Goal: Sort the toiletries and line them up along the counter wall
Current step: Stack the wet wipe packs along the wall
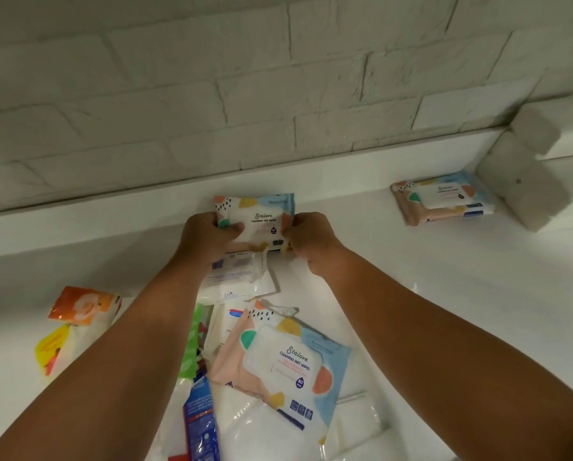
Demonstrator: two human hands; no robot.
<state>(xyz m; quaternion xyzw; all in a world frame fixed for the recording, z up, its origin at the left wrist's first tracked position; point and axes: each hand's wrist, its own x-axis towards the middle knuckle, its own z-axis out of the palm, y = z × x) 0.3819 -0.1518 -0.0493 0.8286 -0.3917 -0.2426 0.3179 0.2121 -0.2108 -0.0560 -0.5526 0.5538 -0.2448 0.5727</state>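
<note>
fingers (235, 227) round pack (261, 216) (lengthwise along wall (278, 94))

wall (212, 78): you face white-painted brick with rough joints
ledge (112, 224): a low white step runs along its foot
surface (444, 294): plain white below you
right corner: white blocks (527, 181) jut out
light: dim, greyish

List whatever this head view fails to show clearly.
All in the head view:
- Held wipes pack: both side edges are covered by the left hand and the right hand.
- Green packet: mostly hidden behind the left forearm.
- Blue carton: cut off by the bottom edge.
- Far wipes pack: small print too blurred to read.
</note>
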